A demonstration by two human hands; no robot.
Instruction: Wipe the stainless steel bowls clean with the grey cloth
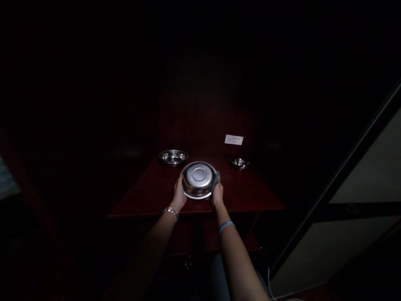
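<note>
L hand & R hand are gripping bottom-up metal bowl, ctr frame; R is also holding dark cloth, prob. (dim). Metal dish sitting ctr-left.

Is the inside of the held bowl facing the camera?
No, the held bowl shows its outside, gripped between the left hand and right hand.

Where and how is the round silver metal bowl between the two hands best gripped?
Probably grip the bowl at opposite sides of its rim, left hand from the left, right hand from the right: its base faces up and the round rim flares outward.
</note>
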